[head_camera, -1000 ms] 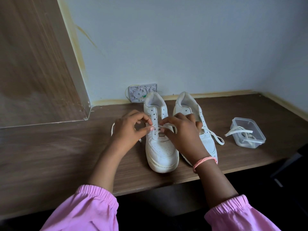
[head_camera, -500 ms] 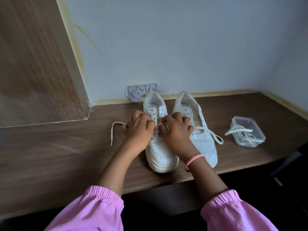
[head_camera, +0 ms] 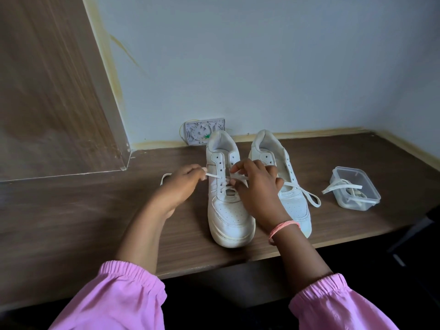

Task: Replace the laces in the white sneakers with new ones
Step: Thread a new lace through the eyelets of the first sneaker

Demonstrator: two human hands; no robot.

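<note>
Bench (head_camera: 71, 222) of dark wood grain carries everything here. Off to my right sits a clear plastic tub (head_camera: 355, 186) with loose laces (head_camera: 342, 188) draped over its rim, and against the wall behind the shoes leans a small grey plate (head_camera: 204, 131) with a yellow wire. A wooden panel (head_camera: 47, 91) closes off my left side.

The two white sneakers stand side by side, toes toward me. My left hand (head_camera: 183, 186) pinches one end of the lace (head_camera: 213, 175) and holds it out sideways from an eyelet of the left sneaker (head_camera: 227, 201); the lace's tail curls on the bench beyond my knuckles. My right hand (head_camera: 258, 186) pinches the other end above the tongue — only the lowest eyelets are threaded. The right sneaker (head_camera: 291, 201) carries a lace low down, its end looping on the bench beside it.

My right hand covers the inner side of the right sneaker, and my fingertips hide exactly where the lace ends sit.
</note>
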